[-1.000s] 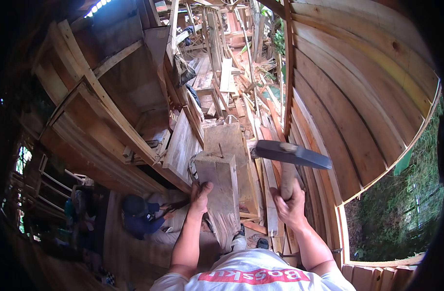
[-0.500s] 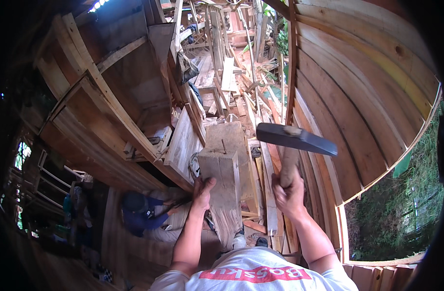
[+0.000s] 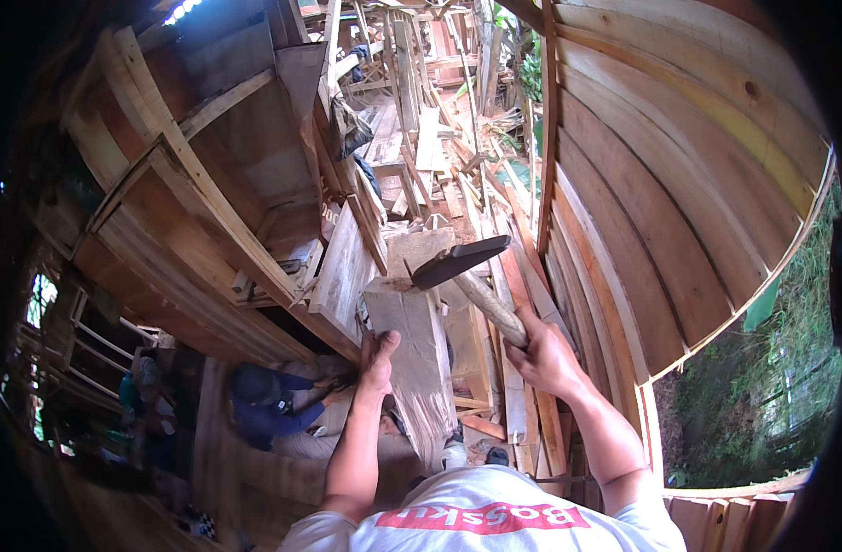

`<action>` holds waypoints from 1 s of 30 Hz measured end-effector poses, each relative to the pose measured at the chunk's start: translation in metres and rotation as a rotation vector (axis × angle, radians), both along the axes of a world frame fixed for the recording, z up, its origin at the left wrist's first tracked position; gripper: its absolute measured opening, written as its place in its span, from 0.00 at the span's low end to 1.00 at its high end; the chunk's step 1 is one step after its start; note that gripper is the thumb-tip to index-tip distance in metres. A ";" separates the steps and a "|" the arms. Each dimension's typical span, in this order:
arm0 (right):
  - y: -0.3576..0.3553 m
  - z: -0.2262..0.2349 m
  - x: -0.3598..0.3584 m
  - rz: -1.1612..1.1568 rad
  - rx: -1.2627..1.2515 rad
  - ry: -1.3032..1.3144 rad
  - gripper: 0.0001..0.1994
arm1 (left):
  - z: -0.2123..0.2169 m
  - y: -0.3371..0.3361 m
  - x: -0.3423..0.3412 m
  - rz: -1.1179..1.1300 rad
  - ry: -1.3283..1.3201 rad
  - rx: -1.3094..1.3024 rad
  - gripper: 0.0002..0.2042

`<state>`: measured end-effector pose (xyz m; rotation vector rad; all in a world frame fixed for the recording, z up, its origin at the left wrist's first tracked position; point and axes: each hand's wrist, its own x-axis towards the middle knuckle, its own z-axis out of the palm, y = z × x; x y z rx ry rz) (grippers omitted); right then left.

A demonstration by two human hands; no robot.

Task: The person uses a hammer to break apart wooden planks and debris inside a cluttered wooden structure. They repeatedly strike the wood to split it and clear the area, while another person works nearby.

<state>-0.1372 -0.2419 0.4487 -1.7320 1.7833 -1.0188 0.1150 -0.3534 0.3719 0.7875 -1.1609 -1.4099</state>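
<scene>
A thick, weathered wooden block (image 3: 410, 336) stands tilted in front of me, its lower end rough and splintered. From its top end sticks a thin nail (image 3: 408, 270). My right hand (image 3: 547, 358) is wrapped round the wooden handle of a hammer (image 3: 462, 261). The dark hammer head hangs over the block's top right corner, with one end close beside the nail; whether they touch I cannot tell. Against the block's left side, near its upper part, my left hand (image 3: 379, 362) grips the edge, thumb up; its fingers are partly hidden.
At the lower left another person (image 3: 272, 405) in a dark blue top sits bent over, close to my left arm. A curved plank wall (image 3: 660, 202) rises on the right. Wooden framing (image 3: 200, 202) stands left. Loose boards (image 3: 430, 138) and scraps litter the ground ahead.
The hammer has swung left and down, from right of the block to beside the nail. The block's top has shifted slightly left. My left hand stays at its side.
</scene>
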 end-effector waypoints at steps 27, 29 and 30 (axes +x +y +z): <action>-0.009 -0.013 -0.008 -0.146 -0.405 -0.421 0.07 | 0.003 -0.012 -0.005 -0.130 0.020 0.016 0.31; -0.016 -0.018 -0.009 -0.243 -0.384 -0.605 0.05 | -0.014 -0.015 0.001 -0.079 -0.026 -0.008 0.31; -0.022 -0.031 -0.015 -0.258 -0.460 -0.551 0.05 | -0.005 -0.013 -0.009 -0.116 -0.018 -0.014 0.31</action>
